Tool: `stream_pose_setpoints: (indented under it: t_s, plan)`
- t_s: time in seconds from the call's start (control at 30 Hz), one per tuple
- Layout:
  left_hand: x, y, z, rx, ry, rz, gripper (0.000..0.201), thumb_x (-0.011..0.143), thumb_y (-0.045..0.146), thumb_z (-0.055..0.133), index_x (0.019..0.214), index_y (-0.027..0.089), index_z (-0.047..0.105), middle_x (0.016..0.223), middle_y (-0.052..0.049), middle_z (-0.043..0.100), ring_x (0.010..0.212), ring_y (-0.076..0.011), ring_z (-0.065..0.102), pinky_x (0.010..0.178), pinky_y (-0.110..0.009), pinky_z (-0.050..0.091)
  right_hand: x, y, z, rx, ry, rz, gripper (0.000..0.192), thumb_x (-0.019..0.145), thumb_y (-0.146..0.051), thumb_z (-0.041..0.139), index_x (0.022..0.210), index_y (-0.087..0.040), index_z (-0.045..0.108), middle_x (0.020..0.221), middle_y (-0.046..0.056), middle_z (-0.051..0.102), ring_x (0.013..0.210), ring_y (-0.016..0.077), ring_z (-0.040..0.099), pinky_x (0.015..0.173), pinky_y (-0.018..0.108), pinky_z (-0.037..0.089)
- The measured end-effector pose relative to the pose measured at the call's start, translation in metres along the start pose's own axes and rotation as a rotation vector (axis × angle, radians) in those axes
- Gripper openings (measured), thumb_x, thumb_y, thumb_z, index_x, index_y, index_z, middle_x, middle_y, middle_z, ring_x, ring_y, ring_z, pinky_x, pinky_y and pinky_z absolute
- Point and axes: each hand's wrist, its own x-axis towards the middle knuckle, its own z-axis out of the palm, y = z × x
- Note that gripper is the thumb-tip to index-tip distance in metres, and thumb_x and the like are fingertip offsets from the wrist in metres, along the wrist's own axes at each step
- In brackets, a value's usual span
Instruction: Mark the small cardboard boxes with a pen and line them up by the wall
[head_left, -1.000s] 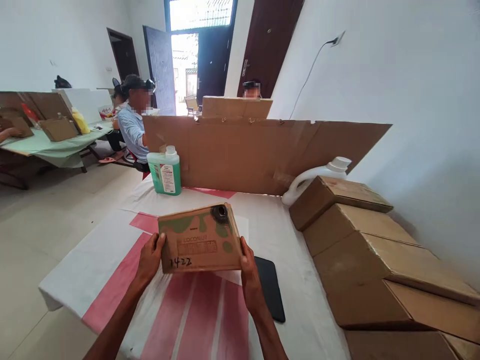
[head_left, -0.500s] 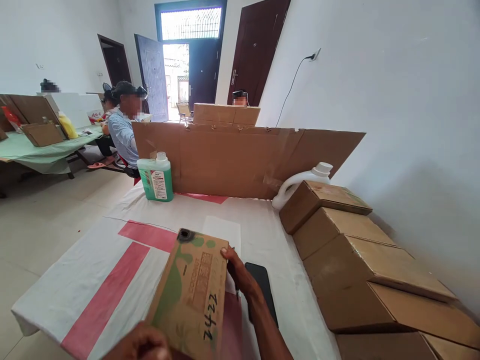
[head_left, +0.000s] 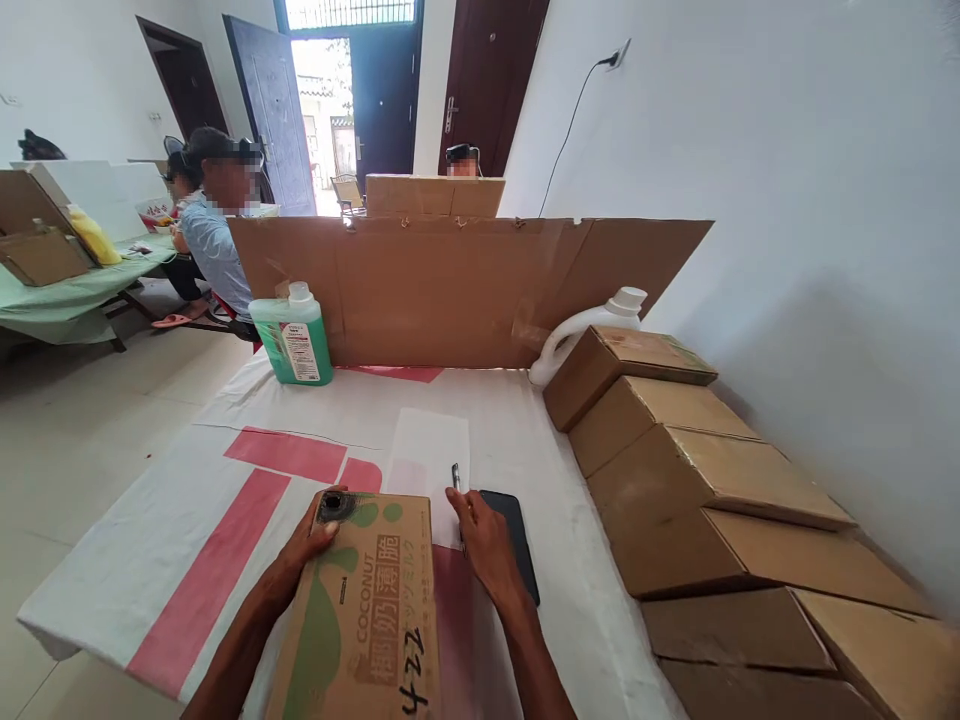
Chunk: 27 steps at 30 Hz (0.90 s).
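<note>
Carton (head_left: 367, 610) bottom beyond frame edge

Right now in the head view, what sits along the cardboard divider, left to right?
Green jug → cardboard divider → white jug → stacked boxes.

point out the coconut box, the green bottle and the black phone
coconut box (head_left: 367, 610), head view, on its printed top face
green bottle (head_left: 294, 340), head view, on its label
black phone (head_left: 519, 535), head view, on the dark screen right of the right hand
</note>
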Motion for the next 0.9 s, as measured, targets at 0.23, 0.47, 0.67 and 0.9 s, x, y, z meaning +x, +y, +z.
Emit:
stream_pose_setpoints:
  t_s: [0.23, 0.47, 0.67, 0.9]
  plan:
    - [-0.014, 0.008, 0.005, 0.004, -0.128, -0.041, 0.086, 0.075, 0.055, 0.077, 0.148, 0.03, 0.04, 0.14, -0.012, 0.06, 0.126, -0.0383, 0.06, 0.104, -0.05, 0.048, 0.019, 0.013, 0.009, -0.229, 0.012, 0.234, 0.019, 0.084, -0.034, 0.067, 0.083, -0.016, 0.066, 0.077, 0.023, 0.074, 0.086, 0.0375, 0.074, 0.074, 0.044, 0.051]
    - [-0.005, 0.025, 0.032, 0.117, -0.317, -0.033, 0.066, 0.081, 0.051, 0.073, 0.137, 0.029, 0.044, 0.127, -0.008, 0.062, 0.113, -0.0308, 0.061, 0.092, -0.04, 0.05, 0.005, -0.011, -0.04, 0.106, 0.155, 0.107, 0.03, 0.093, -0.052, 0.045, 0.084, -0.025, 0.05, 0.068, 0.003, 0.065, 0.061, 0.0206, 0.066, 0.054, 0.029, 0.047]
    - [0.015, 0.013, 0.056, 0.183, -0.356, 0.016, 0.056, 0.077, 0.049, 0.075, 0.121, 0.023, 0.051, 0.11, -0.005, 0.059, 0.101, -0.0253, 0.057, 0.083, -0.032, 0.046, -0.043, -0.07, -0.028, 0.911, 0.077, -0.029, 0.023, 0.088, -0.045, 0.069, 0.095, -0.025, 0.058, 0.085, 0.0, 0.07, 0.067, 0.0169, 0.068, 0.057, 0.027, 0.052]
    - [0.016, 0.01, 0.057, 0.211, -0.36, 0.01, 0.054, 0.079, 0.05, 0.073, 0.121, 0.022, 0.053, 0.108, -0.004, 0.058, 0.096, -0.0231, 0.055, 0.078, -0.03, 0.043, -0.048, -0.068, -0.002, 0.73, -0.023, -0.033, 0.02, 0.094, -0.042, 0.066, 0.093, -0.022, 0.068, 0.096, 0.002, 0.07, 0.075, 0.0163, 0.069, 0.07, 0.029, 0.057]
